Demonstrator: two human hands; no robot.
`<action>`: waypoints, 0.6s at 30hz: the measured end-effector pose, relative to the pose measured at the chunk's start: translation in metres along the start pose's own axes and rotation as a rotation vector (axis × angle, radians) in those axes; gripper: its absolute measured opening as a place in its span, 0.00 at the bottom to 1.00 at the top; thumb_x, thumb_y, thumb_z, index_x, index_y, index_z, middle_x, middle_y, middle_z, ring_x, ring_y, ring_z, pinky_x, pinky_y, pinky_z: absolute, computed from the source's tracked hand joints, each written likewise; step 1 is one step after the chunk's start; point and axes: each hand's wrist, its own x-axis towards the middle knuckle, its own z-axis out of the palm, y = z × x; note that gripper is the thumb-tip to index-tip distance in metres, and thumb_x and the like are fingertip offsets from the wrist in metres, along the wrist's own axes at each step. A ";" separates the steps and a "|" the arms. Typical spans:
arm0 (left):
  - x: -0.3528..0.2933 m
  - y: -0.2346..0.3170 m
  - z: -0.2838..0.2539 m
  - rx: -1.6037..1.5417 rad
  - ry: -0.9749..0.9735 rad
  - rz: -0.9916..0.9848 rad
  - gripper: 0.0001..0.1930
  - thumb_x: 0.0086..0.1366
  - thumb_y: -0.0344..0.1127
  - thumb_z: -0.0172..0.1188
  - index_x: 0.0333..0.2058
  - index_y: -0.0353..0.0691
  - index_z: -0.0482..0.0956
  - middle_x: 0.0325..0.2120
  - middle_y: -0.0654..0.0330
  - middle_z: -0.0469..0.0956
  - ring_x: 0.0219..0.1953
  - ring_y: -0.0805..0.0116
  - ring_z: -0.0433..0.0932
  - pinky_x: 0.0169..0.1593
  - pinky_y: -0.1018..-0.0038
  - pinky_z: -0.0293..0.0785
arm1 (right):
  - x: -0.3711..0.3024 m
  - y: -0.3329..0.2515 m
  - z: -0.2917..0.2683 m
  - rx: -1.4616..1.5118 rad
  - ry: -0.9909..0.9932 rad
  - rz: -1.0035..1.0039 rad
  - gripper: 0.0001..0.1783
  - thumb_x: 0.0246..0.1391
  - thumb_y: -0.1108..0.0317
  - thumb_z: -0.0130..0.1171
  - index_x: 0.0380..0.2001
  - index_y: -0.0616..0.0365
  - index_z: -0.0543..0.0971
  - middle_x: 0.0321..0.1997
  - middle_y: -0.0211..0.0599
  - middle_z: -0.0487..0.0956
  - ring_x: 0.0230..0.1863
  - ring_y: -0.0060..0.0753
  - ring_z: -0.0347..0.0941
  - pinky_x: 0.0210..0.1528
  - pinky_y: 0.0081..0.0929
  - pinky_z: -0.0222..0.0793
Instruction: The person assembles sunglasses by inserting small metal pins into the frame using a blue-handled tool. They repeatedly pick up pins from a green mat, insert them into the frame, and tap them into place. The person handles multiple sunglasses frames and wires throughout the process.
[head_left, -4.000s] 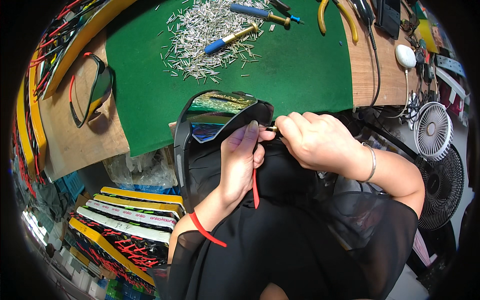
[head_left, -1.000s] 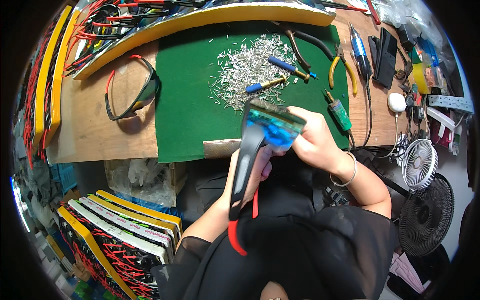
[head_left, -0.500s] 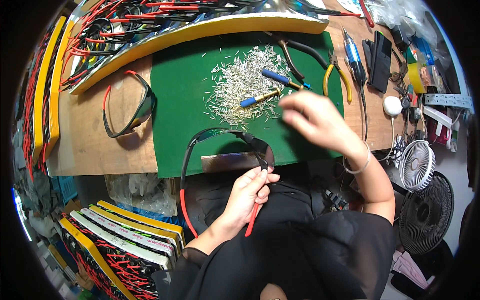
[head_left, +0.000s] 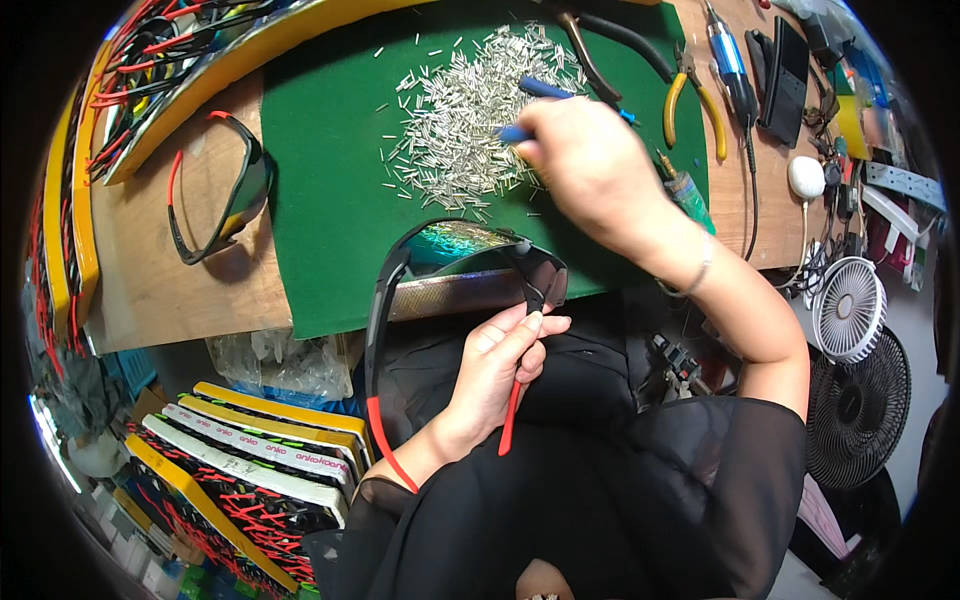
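Note:
My left hand (head_left: 495, 375) grips a pair of black sunglasses (head_left: 455, 262) by one arm near the hinge; the arms end in red tips and the mirrored lens faces up at the bench's front edge. My right hand (head_left: 590, 165) reaches out over the green mat (head_left: 320, 200) and closes on a blue-handled tool (head_left: 515, 130) lying in a heap of small silver pins (head_left: 470, 120).
A second pair of black-and-red sunglasses (head_left: 215, 190) lies on the wooden bench at left. Yellow-handled pliers (head_left: 690, 100), a soldering iron (head_left: 735, 75), a black device and a white mouse lie at right. Trays of red-and-black frames stand at lower left; a small fan (head_left: 850, 320) at right.
A second ago both hands held the sunglasses up close. My left hand lowered them to the bench edge, and my right hand let go and reached forward to the blue-handled tool.

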 end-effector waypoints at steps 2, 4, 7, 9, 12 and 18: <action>-0.001 0.002 0.002 0.027 0.010 -0.002 0.10 0.64 0.33 0.48 0.41 0.34 0.71 0.33 0.59 0.78 0.15 0.86 0.58 0.19 0.88 0.55 | -0.005 -0.008 -0.029 0.063 0.123 0.168 0.08 0.51 0.74 0.53 0.36 0.61 0.70 0.29 0.41 0.73 0.26 0.39 0.72 0.29 0.27 0.68; 0.000 -0.001 -0.002 0.064 0.013 -0.007 0.12 0.64 0.35 0.48 0.41 0.34 0.71 0.31 0.61 0.77 0.16 0.86 0.58 0.19 0.88 0.55 | -0.021 -0.011 -0.054 0.163 0.003 0.236 0.06 0.51 0.72 0.53 0.32 0.60 0.70 0.20 0.38 0.72 0.20 0.36 0.71 0.22 0.26 0.65; -0.001 0.001 0.005 0.089 0.075 -0.021 0.15 0.64 0.38 0.48 0.43 0.31 0.70 0.27 0.63 0.77 0.16 0.85 0.58 0.20 0.87 0.54 | -0.069 -0.021 -0.077 0.418 -0.359 0.460 0.05 0.48 0.72 0.56 0.30 0.61 0.72 0.17 0.35 0.71 0.17 0.28 0.69 0.20 0.21 0.63; -0.001 0.000 0.006 0.125 0.068 -0.004 0.15 0.64 0.37 0.47 0.42 0.30 0.71 0.22 0.66 0.74 0.16 0.85 0.57 0.19 0.87 0.53 | -0.093 -0.032 -0.076 0.579 -0.446 0.578 0.05 0.47 0.72 0.57 0.29 0.61 0.74 0.17 0.33 0.71 0.17 0.24 0.67 0.20 0.20 0.62; 0.000 -0.004 0.007 0.196 0.069 0.017 0.15 0.65 0.37 0.46 0.42 0.30 0.72 0.12 0.73 0.59 0.15 0.86 0.55 0.19 0.87 0.51 | -0.105 -0.039 -0.057 0.730 -0.431 0.634 0.06 0.47 0.72 0.58 0.29 0.61 0.74 0.16 0.30 0.69 0.16 0.19 0.64 0.19 0.18 0.59; 0.000 -0.005 0.009 0.169 0.085 0.036 0.14 0.66 0.36 0.45 0.41 0.30 0.72 0.12 0.73 0.60 0.15 0.86 0.54 0.19 0.87 0.50 | -0.104 -0.035 -0.040 0.719 -0.397 0.674 0.07 0.48 0.71 0.58 0.30 0.61 0.74 0.14 0.28 0.68 0.14 0.17 0.61 0.17 0.17 0.56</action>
